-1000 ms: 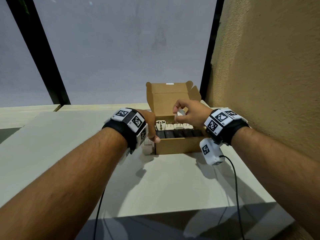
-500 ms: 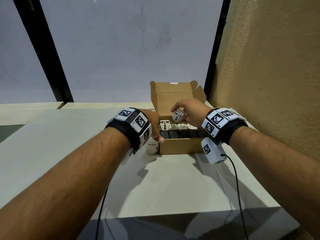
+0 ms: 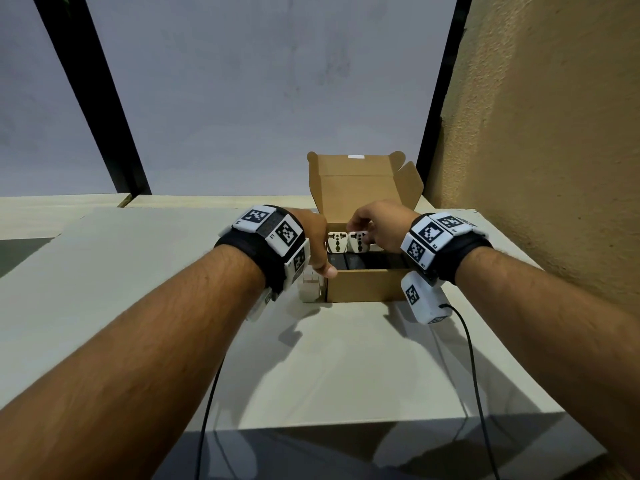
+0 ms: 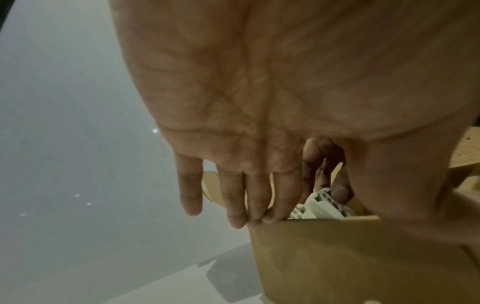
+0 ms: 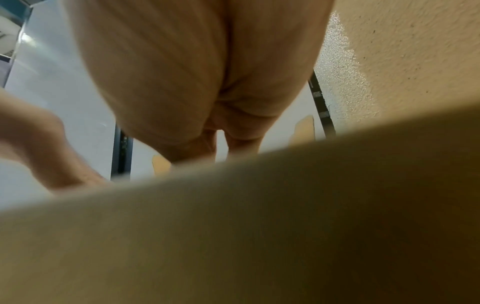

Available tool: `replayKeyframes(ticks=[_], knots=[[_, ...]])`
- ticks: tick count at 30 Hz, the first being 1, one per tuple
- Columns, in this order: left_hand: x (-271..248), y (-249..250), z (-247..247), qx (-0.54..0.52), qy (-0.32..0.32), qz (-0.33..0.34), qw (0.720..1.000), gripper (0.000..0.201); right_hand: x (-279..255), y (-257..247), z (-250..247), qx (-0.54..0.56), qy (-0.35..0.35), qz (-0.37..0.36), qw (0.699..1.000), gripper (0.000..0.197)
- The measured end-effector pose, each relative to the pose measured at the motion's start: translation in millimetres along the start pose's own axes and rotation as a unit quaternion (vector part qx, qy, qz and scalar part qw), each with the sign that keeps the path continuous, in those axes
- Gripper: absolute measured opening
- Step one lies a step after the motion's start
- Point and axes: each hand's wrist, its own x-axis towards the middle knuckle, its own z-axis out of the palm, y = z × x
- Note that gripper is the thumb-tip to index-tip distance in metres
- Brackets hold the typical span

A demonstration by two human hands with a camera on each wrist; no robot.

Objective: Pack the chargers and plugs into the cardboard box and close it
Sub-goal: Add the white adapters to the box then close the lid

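The cardboard box point(image 3: 363, 287) sits on the pale table point(image 3: 173, 306) near the textured wall point(image 3: 554, 133), its lid point(image 3: 353, 194) standing open at the back. Inside, black chargers point(image 3: 360, 262) fill the near row and white plug adapters point(image 3: 335, 242) stand upright in the far row. The right hand point(image 3: 382, 225) reaches into the box from above, fingers curled down and pinching a white adapter point(image 3: 358, 241) just beside the leftmost one. The left hand point(image 3: 317, 237) holds the box's left corner: its fingers point(image 4: 259, 197) lie straight and pressed together along the outer left wall, and its thumb point(image 3: 329, 271) rests on the front rim. A white plug point(image 3: 311, 289) stands on the table, just beside the box's left side.
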Motion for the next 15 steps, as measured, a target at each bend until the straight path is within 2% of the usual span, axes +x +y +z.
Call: replayKeyframes(ticks=[12, 15], knots=[[-7, 1, -2, -0.004, 0.004, 0.002, 1.000, 0.073, 4, 0, 7, -0.059, -0.022, 0.020, 0.998, 0.036], [-10, 0, -5, -0.016, -0.007, 0.010, 1.000, 0.074, -9, -6, 2, -0.107, 0.008, -0.001, 0.994, 0.033]])
